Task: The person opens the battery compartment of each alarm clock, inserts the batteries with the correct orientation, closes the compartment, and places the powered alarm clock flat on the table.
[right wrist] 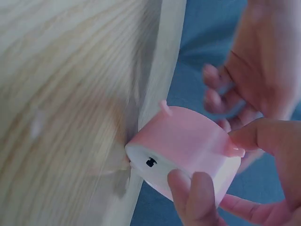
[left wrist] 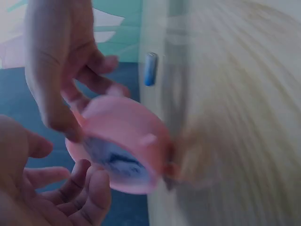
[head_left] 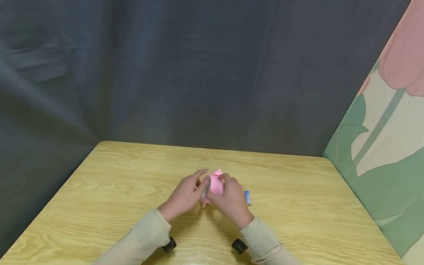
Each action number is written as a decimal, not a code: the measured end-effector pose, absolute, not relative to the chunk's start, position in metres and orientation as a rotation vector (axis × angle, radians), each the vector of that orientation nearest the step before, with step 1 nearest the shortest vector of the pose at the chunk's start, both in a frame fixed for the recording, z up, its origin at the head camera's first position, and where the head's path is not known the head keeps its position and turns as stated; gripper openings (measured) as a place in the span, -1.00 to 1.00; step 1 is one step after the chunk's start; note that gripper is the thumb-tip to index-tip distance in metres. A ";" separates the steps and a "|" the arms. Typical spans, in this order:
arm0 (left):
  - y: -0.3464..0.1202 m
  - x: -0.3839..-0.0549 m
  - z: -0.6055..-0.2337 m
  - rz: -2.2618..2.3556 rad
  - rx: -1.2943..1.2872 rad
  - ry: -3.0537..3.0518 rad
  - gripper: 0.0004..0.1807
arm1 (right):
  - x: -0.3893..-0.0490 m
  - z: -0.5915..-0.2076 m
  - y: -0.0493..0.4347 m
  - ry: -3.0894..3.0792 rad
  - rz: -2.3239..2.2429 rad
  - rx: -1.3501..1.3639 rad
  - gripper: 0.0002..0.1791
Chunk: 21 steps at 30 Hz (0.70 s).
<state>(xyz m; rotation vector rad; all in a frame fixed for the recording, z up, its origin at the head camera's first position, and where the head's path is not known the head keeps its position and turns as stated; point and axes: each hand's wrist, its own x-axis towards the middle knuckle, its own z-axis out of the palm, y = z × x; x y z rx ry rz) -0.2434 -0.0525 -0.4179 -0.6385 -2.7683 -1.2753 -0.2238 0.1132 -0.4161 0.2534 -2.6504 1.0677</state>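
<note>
Beyond the left hand (head_left: 184, 193) and the right hand (head_left: 233, 198), the table (head_left: 128, 175) ran back to its far edge by a dark curtain (head_left: 203, 64), with broad room either side. Between the two hands was one pink clock (head_left: 216, 186), dial toward the left; just outside the right lay one small blue cylinder (head_left: 247, 197). The right gripped the clock between thumb and fingers; the left was relaxed, fingers half bent beside the dial, touching or not I couldn't tell.
</note>
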 end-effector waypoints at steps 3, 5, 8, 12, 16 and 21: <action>-0.048 -0.241 -0.411 -1.264 -0.707 -2.751 -0.50 | -0.221 -0.416 0.108 -2.655 0.985 0.292 -0.35; -0.046 -0.239 -0.410 -1.221 -0.718 -2.761 -0.51 | -0.220 -0.416 0.106 -2.647 0.937 0.318 -0.38; -0.045 -0.237 -0.411 -1.166 -0.695 -2.776 -0.54 | -0.218 -0.419 0.103 -2.641 0.889 0.355 -0.41; -0.048 -0.235 -0.412 -1.155 -0.663 -2.783 -0.57 | -0.218 -0.422 0.103 -2.638 0.876 0.396 -0.42; -0.050 -0.236 -0.412 -1.111 -0.647 -2.776 -0.59 | -0.217 -0.423 0.106 -2.618 0.908 0.449 -0.40; -0.050 -0.236 -0.412 -1.068 -0.619 -2.783 -0.60 | -0.217 -0.424 0.111 -2.649 1.003 0.484 -0.19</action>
